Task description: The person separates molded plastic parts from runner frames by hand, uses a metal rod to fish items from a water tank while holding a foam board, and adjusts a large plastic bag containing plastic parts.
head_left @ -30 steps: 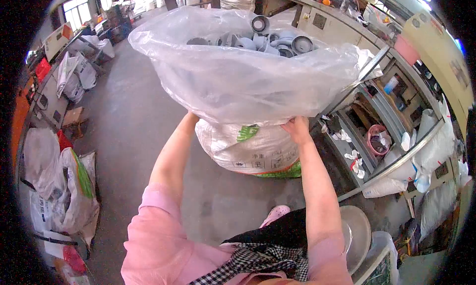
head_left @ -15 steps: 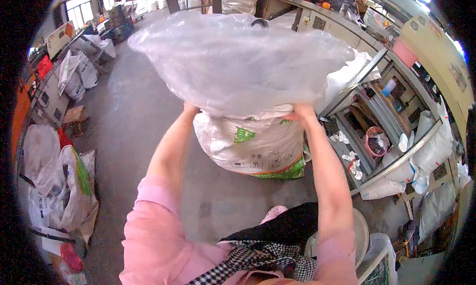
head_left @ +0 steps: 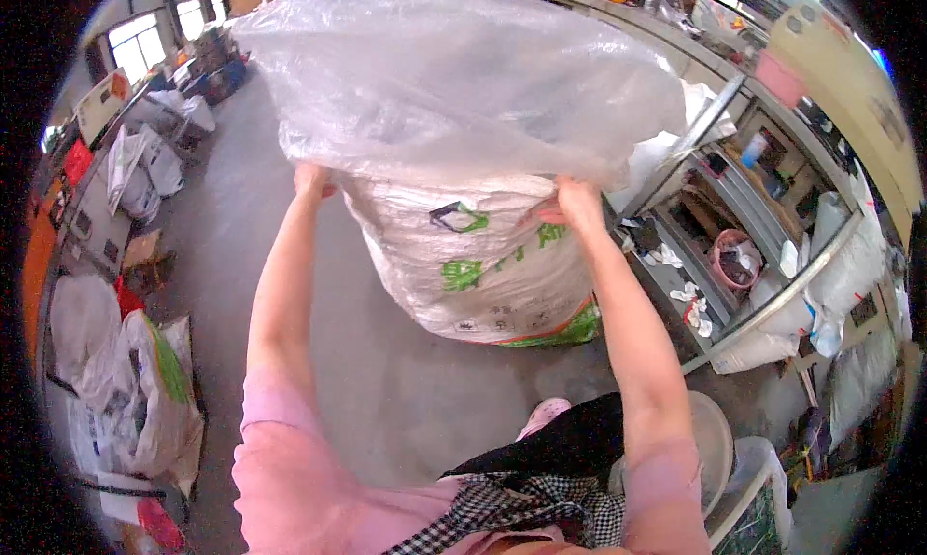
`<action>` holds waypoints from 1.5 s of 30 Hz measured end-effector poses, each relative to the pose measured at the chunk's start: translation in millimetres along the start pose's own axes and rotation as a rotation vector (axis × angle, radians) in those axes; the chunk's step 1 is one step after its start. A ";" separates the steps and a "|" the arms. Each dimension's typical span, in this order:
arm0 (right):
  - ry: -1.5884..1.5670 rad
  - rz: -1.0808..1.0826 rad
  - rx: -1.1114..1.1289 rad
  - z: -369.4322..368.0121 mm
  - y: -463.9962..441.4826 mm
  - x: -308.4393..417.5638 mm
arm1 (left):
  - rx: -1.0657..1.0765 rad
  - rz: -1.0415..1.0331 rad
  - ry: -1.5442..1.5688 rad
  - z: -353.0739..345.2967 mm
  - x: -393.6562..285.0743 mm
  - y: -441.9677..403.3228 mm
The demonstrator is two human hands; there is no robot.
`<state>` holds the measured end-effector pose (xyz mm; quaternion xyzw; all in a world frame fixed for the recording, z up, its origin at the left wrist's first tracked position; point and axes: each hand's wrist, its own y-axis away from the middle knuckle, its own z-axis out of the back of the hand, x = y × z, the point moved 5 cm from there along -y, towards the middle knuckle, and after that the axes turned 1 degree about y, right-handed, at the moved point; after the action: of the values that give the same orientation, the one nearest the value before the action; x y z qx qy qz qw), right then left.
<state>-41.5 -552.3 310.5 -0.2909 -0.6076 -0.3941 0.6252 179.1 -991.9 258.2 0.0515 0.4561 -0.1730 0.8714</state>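
Observation:
A white woven sack [head_left: 492, 285] with green and black print stands upright in front of me. Over its mouth spreads a wide clear plastic liner [head_left: 454, 82], which hides whatever is inside. My left hand [head_left: 312, 180] is closed on the sack's rim at the left, just under the liner. At the right, my right hand [head_left: 575, 204] grips the same rim, its fingers partly hidden by the fabric and plastic.
A metal shelf frame [head_left: 801, 280] with a pink basket [head_left: 736, 259] is at the right. Filled bags [head_left: 145, 391] lie at the left. A round lid-like object [head_left: 713, 449] and a clear-sided bin [head_left: 758, 497] are by my right side.
Both hands have risen and moved apart, with more of the woven sack showing below the liner. The grey round parts visible in the liner earlier are now hidden.

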 end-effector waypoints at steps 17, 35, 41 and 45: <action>0.304 0.585 -0.032 30.0 19.1 4.9 | -0.064 -0.279 -0.217 31.0 -44.6 80.0; 0.409 1.015 0.165 -22.9 43.5 43.3 | 0.586 -1.178 -0.558 -48.2 -220.2 238.3; 0.195 0.547 -0.630 86.6 -42.8 26.6 | 0.499 -1.242 -0.487 -82.3 -185.1 255.8; 0.521 0.335 -0.396 62.4 -101.9 31.5 | 0.446 -1.278 -0.440 -103.4 -182.7 265.9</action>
<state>-162.4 -557.2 335.7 -0.3916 -0.2840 -0.4573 0.7462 95.7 -671.2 328.8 -0.0848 0.1644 -0.7457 0.6400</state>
